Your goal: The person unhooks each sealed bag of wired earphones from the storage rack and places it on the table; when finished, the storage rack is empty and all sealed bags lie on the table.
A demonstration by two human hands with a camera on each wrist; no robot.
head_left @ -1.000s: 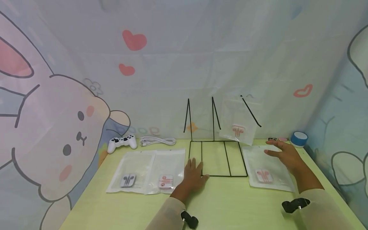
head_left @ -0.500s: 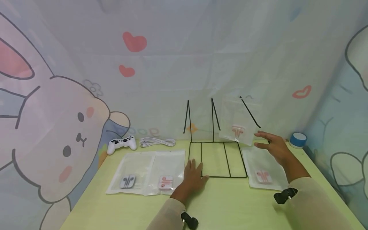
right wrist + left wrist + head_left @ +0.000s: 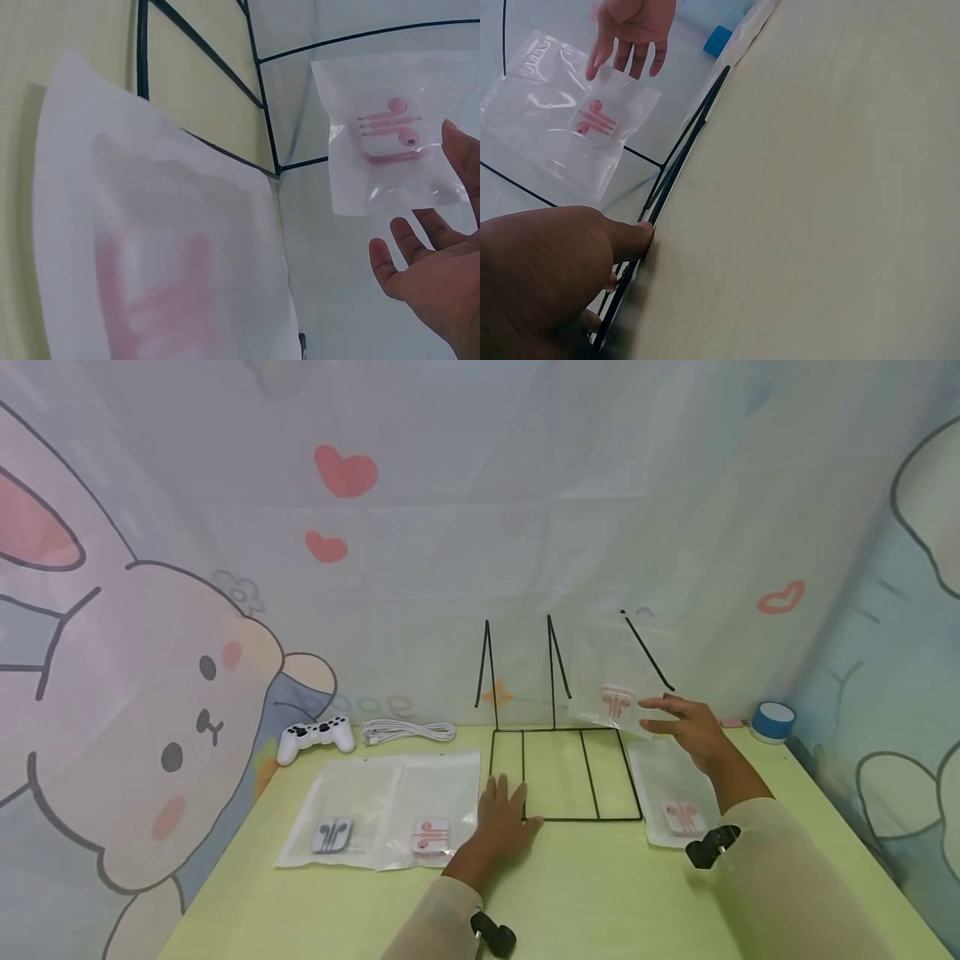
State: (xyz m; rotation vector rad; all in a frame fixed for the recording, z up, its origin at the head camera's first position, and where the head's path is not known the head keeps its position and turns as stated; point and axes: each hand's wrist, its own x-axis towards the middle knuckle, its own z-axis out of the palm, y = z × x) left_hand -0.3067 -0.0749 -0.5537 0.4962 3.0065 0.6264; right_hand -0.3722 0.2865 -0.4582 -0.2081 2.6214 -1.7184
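Left hand: the left hand (image 3: 504,817) lies flat with fingers straight, pressing the front wire of the black wire rack (image 3: 567,775) down on the yellow-green surface (image 3: 600,893); in the left wrist view a fingertip (image 3: 634,236) touches the wire.
Right hand: the right hand (image 3: 688,727) is raised above the surface, fingers straight and spread, gripping nothing; its fingertips reach just beside the upright earphone bag (image 3: 617,681), and whether they touch it cannot be told.
Upright earphone bag: a clear bag with pink earphones, leaning in the rack's right-hand slot between two slanted wires.
Bag under the right arm: another clear bag of pink earphones (image 3: 675,793) lies flat on the surface, just right of the rack.
Bags at left: two clear bags lie side by side left of the rack, one with grey earphones (image 3: 341,810), one with pink earphones (image 3: 438,806).
Far edge: a white game controller (image 3: 316,737) and a coiled white cable (image 3: 408,730) near the curtain; a blue-and-white round tin (image 3: 772,720) at the far right.
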